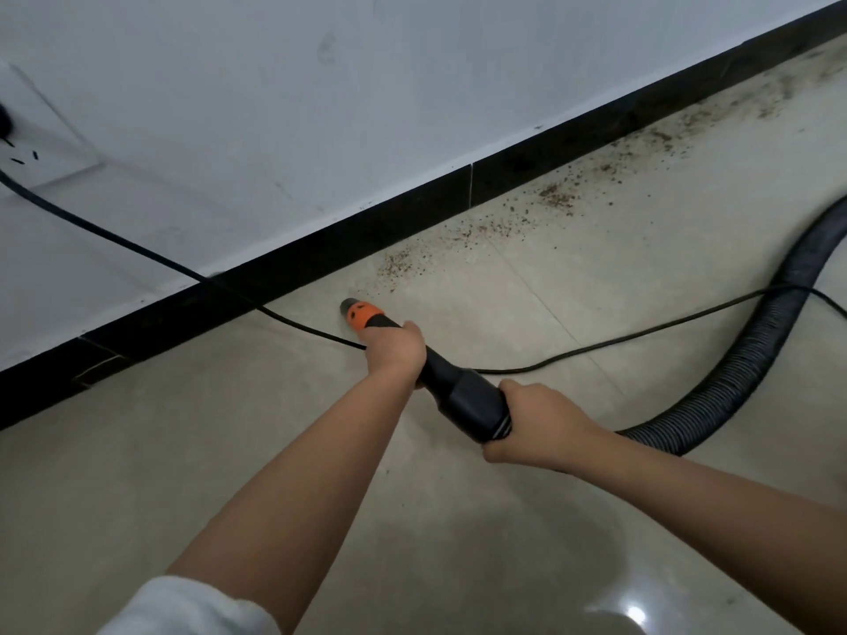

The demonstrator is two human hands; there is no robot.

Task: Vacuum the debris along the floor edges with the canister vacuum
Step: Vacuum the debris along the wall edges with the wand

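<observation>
A black vacuum nozzle with an orange tip (362, 313) points down at the tiled floor close to the dark baseboard (321, 254). My left hand (396, 352) grips the nozzle just behind the orange part. My right hand (536, 423) grips the black cuff where the ribbed hose (774, 332) joins. A band of brown debris (550, 199) lies along the baseboard, starting just beyond the tip and running to the far right. The canister itself is out of view.
A black power cord (137, 245) runs from a wall socket (27, 144) at the left, across the baseboard, under the nozzle and off to the right. The hose loops over the floor at right. Glossy beige tiles (229, 428) fill the foreground.
</observation>
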